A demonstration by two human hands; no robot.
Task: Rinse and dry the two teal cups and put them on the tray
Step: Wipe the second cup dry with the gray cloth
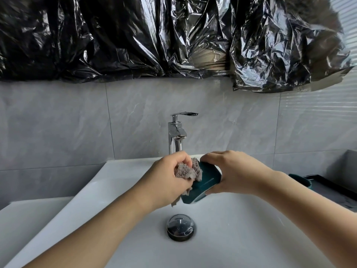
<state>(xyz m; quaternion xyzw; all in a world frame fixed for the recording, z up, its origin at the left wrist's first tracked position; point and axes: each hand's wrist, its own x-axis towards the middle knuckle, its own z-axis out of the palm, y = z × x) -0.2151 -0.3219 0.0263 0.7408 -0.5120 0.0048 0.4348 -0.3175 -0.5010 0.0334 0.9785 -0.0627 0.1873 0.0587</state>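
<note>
Over the white sink [123, 182] my right hand [234, 172] grips a teal cup [204, 187], tipped on its side with its mouth down and to the left. My left hand [166, 180] clutches a fluffy grey cloth [190, 171] and presses it against the cup's left side. A second teal cup [301, 179] lies partly hidden behind my right forearm, on the dark tray [334, 187] at the right edge.
A chrome tap [176, 133] stands behind my hands, with no water visibly running. A chrome drain plug [180, 226] sits in the basin below. Black plastic sheeting [154, 37] covers the wall above the grey tiles. White counter [25, 215] lies to the left.
</note>
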